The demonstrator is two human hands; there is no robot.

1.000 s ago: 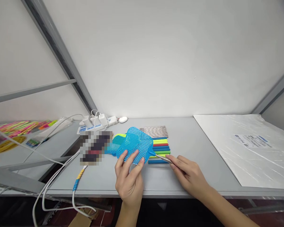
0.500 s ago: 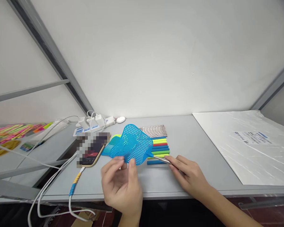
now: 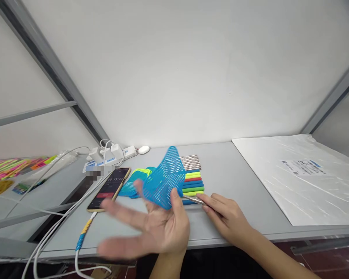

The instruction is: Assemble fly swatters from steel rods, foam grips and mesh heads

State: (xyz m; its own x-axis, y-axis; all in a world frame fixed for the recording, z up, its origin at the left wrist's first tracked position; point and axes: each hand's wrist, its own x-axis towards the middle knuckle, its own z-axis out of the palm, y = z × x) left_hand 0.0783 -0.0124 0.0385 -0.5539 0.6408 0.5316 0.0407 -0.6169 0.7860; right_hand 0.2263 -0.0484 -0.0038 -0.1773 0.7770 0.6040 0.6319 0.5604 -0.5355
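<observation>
Ahead of me is a fly swatter with a blue mesh head (image 3: pixel 165 180) and a thin metal rod (image 3: pixel 194 200). My right hand (image 3: pixel 225 215) pinches the rod's right end between thumb and fingers. My left hand (image 3: pixel 163 228) has its thumb over the lower edge of the mesh and a finger behind it, so the head sits bent in its hold. Its other fingers spread left, smeared by motion. Behind lie more mesh swatter heads (image 3: pixel 133 184) in blue and yellow-green. Coloured tubes (image 3: pixel 193 185) lie side by side, partly covered, below a row of metal rods (image 3: pixel 192 162).
A phone (image 3: pixel 110 190) showing a timer lies at left, with a charging cable (image 3: pixel 83 234). Behind it stands a power strip (image 3: pixel 113 159) with plugs. A white wrapped sheet (image 3: pixel 302 182) covers the table's right side. Colourful items (image 3: pixel 20 166) lie beyond the left frame bar.
My left hand has moved right onto the blue mesh head, its fingers spreading out. The head has turned and bent. My right hand still holds the rod. The whole view has shifted slightly.
</observation>
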